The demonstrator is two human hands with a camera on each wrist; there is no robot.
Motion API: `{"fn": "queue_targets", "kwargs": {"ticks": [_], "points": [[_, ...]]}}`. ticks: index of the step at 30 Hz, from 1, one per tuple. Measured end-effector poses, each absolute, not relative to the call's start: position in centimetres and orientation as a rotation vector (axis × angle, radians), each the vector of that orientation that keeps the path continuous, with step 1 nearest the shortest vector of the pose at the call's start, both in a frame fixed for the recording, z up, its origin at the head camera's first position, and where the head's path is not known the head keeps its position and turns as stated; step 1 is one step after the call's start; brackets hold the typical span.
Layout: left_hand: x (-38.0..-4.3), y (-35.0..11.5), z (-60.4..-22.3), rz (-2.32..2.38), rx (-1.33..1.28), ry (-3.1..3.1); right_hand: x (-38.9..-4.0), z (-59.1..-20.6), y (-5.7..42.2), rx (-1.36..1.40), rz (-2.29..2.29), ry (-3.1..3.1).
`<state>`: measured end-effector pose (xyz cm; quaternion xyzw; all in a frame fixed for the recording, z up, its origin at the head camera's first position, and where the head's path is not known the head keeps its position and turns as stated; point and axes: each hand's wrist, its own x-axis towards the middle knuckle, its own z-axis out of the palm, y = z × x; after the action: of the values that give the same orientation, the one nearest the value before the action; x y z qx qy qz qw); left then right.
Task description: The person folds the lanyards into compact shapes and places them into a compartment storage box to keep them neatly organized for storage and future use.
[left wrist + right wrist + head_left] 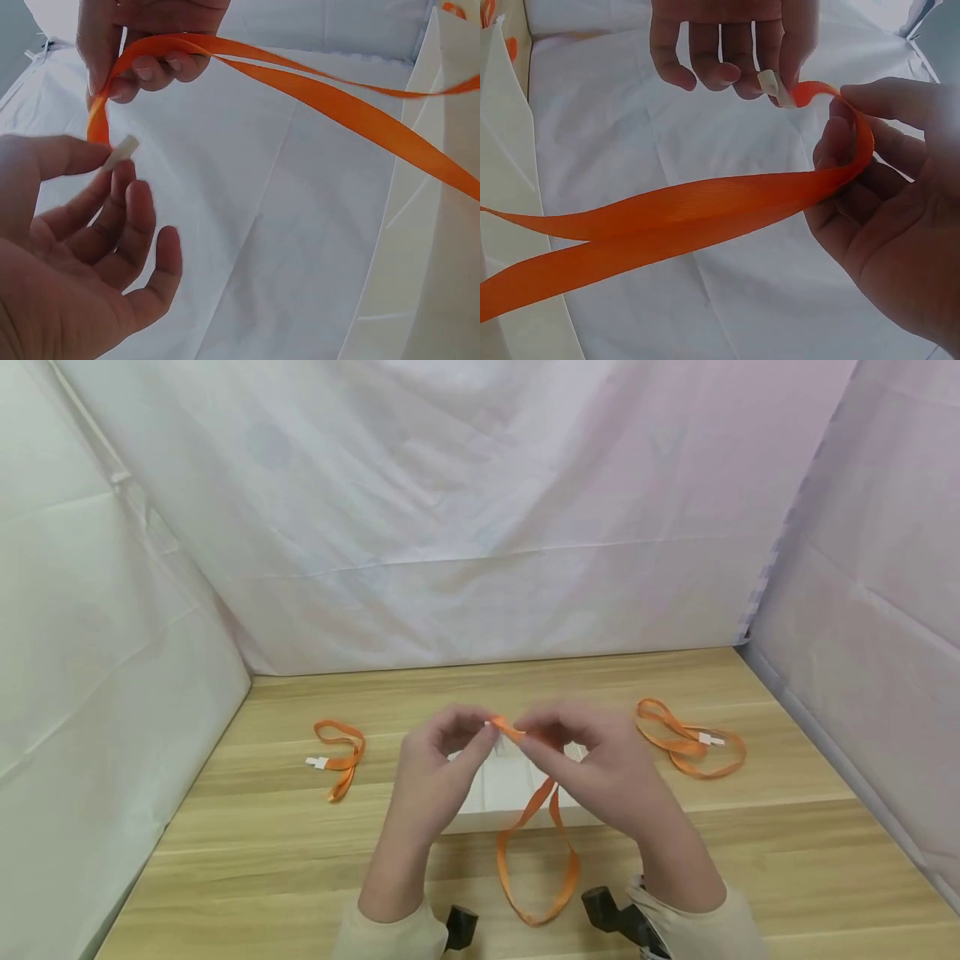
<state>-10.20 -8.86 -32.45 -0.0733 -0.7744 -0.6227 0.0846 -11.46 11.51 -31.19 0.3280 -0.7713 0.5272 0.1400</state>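
Observation:
Between the two hands an orange lanyard (573,868) is held up, its loop hanging down in front of a white box (487,821). My left hand (438,768) pinches the small white clip (121,152) at the lanyard's end between thumb and index finger, the other fingers loosely bent. Close beside it, my right hand (600,764) pinches the orange strap just behind the clip. In the right wrist view the strap (705,206) runs over the right fingers and spreads into two strands toward the left edge.
On the wooden table (285,860) lie two more orange lanyards with white clips: one lanyard (348,762) at the left, another lanyard (678,747) at the right. White cloth (480,527) encloses the back and both sides.

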Motion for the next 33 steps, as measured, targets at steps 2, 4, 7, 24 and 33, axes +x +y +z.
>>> {"fn": "queue_targets", "kwargs": {"ticks": [2,4,7,24,33], "points": [[-10.15,-8.74,-32.38,-1.895,-0.152,-2.243,-11.31,-31.20,11.42,0.951,1.511,-2.287],[-10.11,-8.61,-32.35,-1.933,-0.114,-2.188,-11.16,-31.22,11.34,0.936,1.508,-2.346],[-10.11,-8.47,-32.40,-1.962,-0.112,-2.141,-11.04,-31.25,11.18,0.902,1.524,-2.418],[-10.07,-8.34,-32.74,-1.960,-0.125,-2.164,-10.87,-31.27,10.99,0.737,1.567,-2.523],[-10.10,-8.28,-32.92,-1.951,-0.228,-2.238,-10.99,-31.17,11.01,0.689,1.593,-2.360]]}}
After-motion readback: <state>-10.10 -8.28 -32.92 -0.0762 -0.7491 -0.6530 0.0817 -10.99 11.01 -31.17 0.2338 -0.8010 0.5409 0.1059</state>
